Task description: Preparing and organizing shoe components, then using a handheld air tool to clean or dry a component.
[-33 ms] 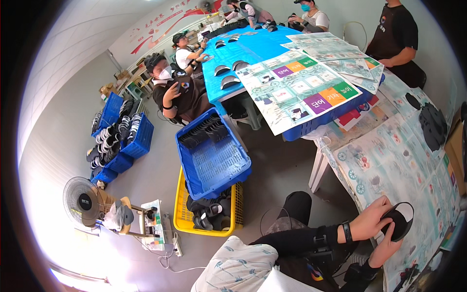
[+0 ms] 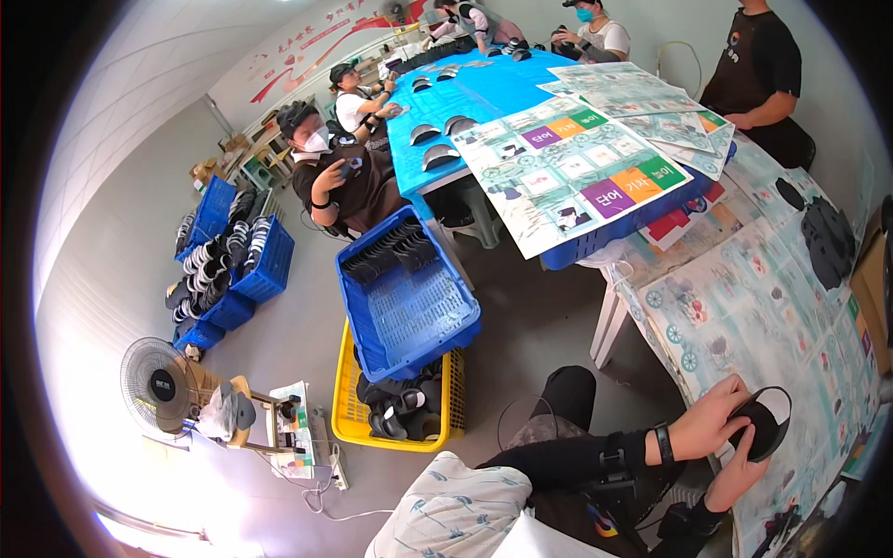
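Note:
Over the paper-covered table [image 2: 684, 321] at the lower right, both my hands are closed on one black curved piece [image 2: 768, 435] with a pale patch on its upper side. My left hand [image 2: 709, 423] grips its left edge, fingers bent against the dark surface. From below, my right hand [image 2: 737, 479] holds the lower edge, with its thumb or a finger pressed up against the piece. The fingers partly cover it, and its exact kind cannot be made out. Flat black cut pieces [image 2: 826, 244] lie farther up the same table.
A blue crate [image 2: 409, 321] with black curved pieces rests on a yellow crate [image 2: 456, 409] to my left. Printed sheets [image 2: 567, 177] cover another blue crate beyond. Several people sit or stand around a blue table [image 2: 493, 88]. A fan [image 2: 160, 384] and cables stand at the left.
My hands and the black curved piece stay in place. The hand of the seated person at the left of the blue table has shifted slightly.

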Demonstrator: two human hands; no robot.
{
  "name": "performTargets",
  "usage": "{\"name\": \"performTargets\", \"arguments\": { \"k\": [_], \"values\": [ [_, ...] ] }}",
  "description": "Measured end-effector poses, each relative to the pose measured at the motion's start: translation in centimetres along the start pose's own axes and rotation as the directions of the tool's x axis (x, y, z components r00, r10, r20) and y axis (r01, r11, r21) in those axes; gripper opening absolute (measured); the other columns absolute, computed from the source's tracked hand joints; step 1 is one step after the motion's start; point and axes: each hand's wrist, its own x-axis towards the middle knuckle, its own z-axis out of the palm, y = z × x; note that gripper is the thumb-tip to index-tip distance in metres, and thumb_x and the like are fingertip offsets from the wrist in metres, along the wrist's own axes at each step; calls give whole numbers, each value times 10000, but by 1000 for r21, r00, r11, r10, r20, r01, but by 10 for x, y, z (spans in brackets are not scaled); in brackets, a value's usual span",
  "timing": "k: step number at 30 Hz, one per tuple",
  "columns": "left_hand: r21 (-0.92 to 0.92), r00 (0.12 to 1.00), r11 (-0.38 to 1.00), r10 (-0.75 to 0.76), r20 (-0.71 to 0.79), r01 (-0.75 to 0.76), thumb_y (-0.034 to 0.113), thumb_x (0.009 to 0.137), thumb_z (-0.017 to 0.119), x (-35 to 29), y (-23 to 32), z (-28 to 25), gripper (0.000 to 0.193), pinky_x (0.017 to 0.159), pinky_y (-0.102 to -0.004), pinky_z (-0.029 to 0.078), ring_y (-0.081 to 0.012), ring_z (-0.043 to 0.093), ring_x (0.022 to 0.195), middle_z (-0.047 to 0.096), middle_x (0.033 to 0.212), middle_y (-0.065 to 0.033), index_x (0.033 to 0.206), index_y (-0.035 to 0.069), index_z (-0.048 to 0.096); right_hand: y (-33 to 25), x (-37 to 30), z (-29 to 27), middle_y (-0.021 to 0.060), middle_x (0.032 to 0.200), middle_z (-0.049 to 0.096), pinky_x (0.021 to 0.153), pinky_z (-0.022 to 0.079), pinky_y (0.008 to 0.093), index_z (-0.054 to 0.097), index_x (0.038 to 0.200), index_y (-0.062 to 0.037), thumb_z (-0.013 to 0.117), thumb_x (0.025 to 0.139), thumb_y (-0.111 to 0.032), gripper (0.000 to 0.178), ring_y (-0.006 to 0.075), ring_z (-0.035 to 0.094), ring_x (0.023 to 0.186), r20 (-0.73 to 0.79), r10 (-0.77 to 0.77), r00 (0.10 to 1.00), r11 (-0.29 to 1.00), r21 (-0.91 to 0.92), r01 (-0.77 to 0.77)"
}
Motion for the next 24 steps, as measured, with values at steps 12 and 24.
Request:
{"name": "performTargets", "arguments": {
  "k": [12, 24],
  "values": [
    [12, 1000, 1000, 0, -21, 1, 11, 873, 661, -7, -2, -1, 226, 856, -387, 454, -355, 521, 966, 489, 1030, -164, 1069, -43, 561, -9, -6, 7, 192, 1139, 696, 837, 561, 345, 592, 1195, 143, 654, 1010, -172, 370, 237, 687, 984, -28, -26, 999, 1000, -9, 26],
    [20, 998, 1000, 4, -55, -3, 7, 862, 670, -14, -1, -9, 233, 870, -387, 455, -360, 525, 982, 496, 1041, -167, 1059, -45, 557, -9, -12, 13, 190, 1154, 690, 846, 566, 345, 588, 1212, 139, 671, 1001, -179, 391, 235, 683, 994, -14, 4, 1000, 1000, 18, -4]
  ]
}}
